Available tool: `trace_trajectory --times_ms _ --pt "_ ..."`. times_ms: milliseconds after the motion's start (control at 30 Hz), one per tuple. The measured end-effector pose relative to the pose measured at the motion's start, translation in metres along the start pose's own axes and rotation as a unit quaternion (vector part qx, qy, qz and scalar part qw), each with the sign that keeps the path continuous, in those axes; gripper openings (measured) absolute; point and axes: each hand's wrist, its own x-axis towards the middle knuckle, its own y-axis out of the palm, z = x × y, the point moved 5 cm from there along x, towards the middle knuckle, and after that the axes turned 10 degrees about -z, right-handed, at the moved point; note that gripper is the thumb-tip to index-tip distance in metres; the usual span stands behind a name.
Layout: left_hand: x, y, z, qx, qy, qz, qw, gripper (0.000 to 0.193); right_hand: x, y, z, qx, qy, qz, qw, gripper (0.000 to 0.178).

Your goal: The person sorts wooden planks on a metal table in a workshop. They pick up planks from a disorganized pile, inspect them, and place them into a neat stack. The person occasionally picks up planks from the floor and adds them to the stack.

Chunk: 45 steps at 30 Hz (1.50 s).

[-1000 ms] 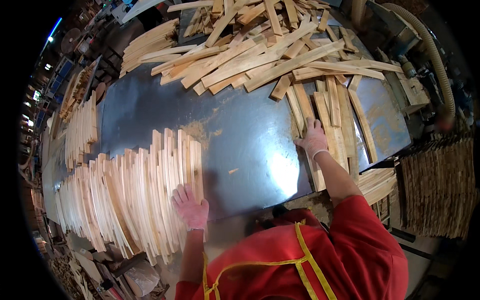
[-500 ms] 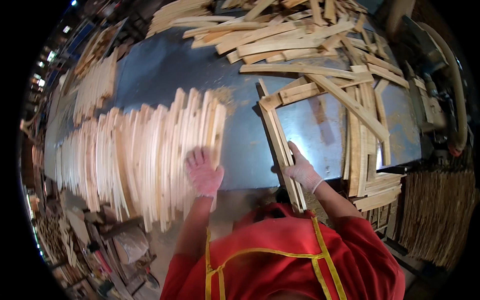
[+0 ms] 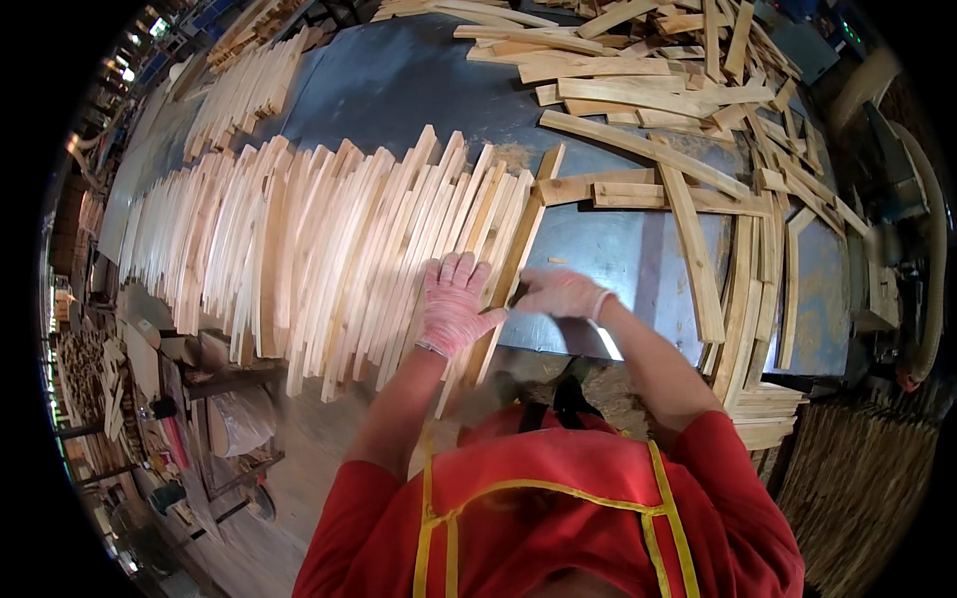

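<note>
A long row of pale wooden strips (image 3: 329,229) stands side by side along the near left of the metal-topped table, with the near ends jutting past its edge. My left hand (image 3: 456,311), in a whitish-pink glove, lies with fingers spread on the strips near the row's right end. A browner wooden strip (image 3: 523,234) slants along that end, just right of my left thumb. Beside it is my gloved right hand (image 3: 563,293), fingers stretched toward the strip and holding nothing I can see. Whether its fingertips touch the strip, I cannot tell.
A loose heap of wooden boards (image 3: 638,95) covers the far right of the table (image 3: 389,90). Longer strips (image 3: 743,289) lie at the right, some crossing. Another bundle (image 3: 249,95) sits far left. A wheeled metal frame (image 3: 214,478) stands on the floor at lower left.
My right hand has moved left and let go of the strips it held, which now lie against the row's right end. The view has shifted, and my left hand stays on the row.
</note>
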Motion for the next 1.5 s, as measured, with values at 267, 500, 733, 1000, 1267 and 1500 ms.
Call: trace_trajectory --times_ms 267,500,733,1000,1267,1500 --pt "0.018 -0.013 -0.021 0.067 -0.094 0.111 0.987 0.098 -0.073 -0.167 -0.115 -0.359 0.188 -0.386 0.829 0.073" --pt "0.014 -0.012 -0.045 0.127 -0.095 0.133 0.978 0.100 -0.108 -0.153 -0.222 -0.190 0.231 -0.419 0.858 0.083" --pt "0.002 -0.003 -0.018 0.100 -0.115 0.128 0.980 0.071 -0.178 -0.120 -0.204 0.387 0.207 -0.569 0.696 0.075" --pt "-0.006 -0.011 -0.026 0.097 -0.050 0.021 0.994 0.061 -0.152 0.053 -0.132 0.637 0.193 -0.571 0.480 0.076" --pt "-0.012 -0.003 -0.016 0.005 -0.044 -0.004 0.999 0.066 -0.070 0.131 -0.060 0.494 0.232 -0.373 0.750 0.092" --pt "-0.017 0.000 -0.026 0.033 -0.042 -0.023 0.998 0.063 -0.047 0.131 -0.042 0.448 0.132 -0.417 0.780 0.066"
